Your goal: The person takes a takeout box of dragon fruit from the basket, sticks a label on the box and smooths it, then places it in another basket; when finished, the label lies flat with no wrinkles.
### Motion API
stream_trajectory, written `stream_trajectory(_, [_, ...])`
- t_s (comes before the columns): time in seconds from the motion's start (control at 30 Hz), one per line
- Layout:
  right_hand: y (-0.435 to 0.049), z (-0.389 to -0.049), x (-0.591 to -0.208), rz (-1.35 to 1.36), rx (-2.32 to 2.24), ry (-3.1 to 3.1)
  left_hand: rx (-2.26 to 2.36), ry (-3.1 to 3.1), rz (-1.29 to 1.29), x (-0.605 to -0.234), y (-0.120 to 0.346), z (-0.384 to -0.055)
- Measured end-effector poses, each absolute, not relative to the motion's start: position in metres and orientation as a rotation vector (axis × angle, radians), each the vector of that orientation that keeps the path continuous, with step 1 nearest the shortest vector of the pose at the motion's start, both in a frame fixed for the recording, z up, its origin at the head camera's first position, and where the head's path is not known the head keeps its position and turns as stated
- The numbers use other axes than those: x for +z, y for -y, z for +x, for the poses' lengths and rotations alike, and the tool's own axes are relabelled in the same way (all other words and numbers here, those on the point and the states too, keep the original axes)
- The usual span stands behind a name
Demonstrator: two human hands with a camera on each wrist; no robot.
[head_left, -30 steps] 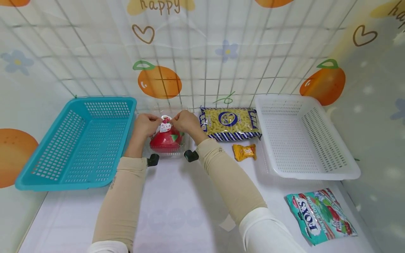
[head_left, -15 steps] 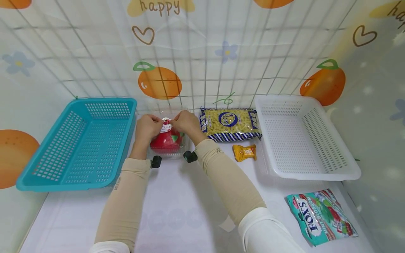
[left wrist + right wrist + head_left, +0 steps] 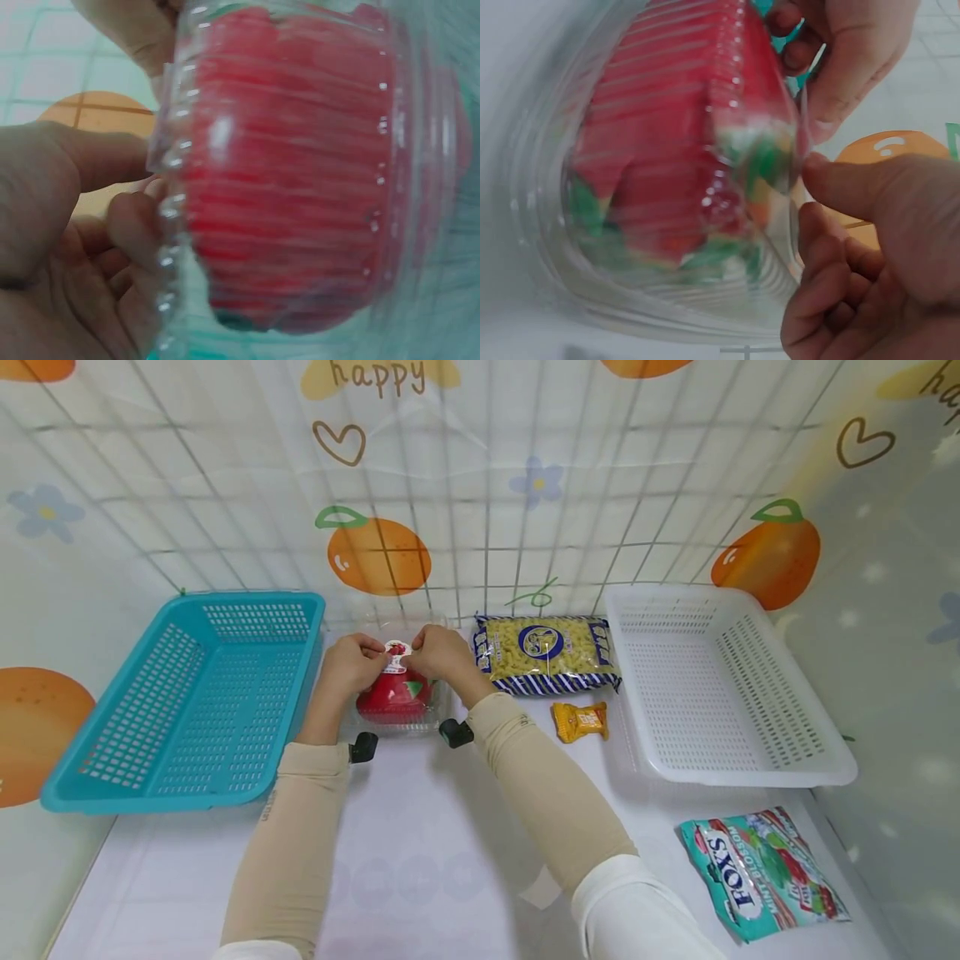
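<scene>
A red dragon fruit (image 3: 388,700) lies inside a clear plastic clamshell box (image 3: 551,247), with some green and yellow on the fruit. On top of the box is a white label (image 3: 395,665) with a red fruit picture. My left hand (image 3: 347,663) pinches the label's left side between thumb and finger. From the other side my right hand (image 3: 444,657) pinches it too, the two thumbs nearly meeting. In the right wrist view the label (image 3: 804,124) shows edge-on, standing partly off the lid. The remaining fingers of both hands are curled beside the box.
A teal basket (image 3: 281,752) stands on the left and a white basket (image 3: 750,777) on the right. Between the box and the white basket lie a pasta bag (image 3: 547,652) and a small orange packet (image 3: 580,721). A Fox's candy bag (image 3: 761,872) lies at the front right.
The label has tilted and shifted slightly as both hands work at it. The hands stay above the box; the left arm has swayed a little right and back.
</scene>
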State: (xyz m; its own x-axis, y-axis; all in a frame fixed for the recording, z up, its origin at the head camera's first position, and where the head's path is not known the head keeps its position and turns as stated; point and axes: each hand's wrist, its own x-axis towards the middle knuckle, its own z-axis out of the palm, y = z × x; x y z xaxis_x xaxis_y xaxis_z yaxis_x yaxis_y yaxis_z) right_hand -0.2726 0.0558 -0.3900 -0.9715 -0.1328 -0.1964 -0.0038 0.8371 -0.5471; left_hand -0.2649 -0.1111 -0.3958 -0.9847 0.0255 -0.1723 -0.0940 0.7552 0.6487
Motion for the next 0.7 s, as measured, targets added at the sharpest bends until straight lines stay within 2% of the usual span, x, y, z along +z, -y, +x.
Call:
stream_trajectory(0.23, [-0.062,-0.27,-0.388,-0.218,-0.882,-2.749,0.976,-2.69,0.028,-0.387,0.116,-0.262])
stream_trajectory(0.7, [-0.065,-0.266,-0.395,-0.215,-1.05,-2.701,1.066,-2.764,0.069,-0.389,0.118,-0.244])
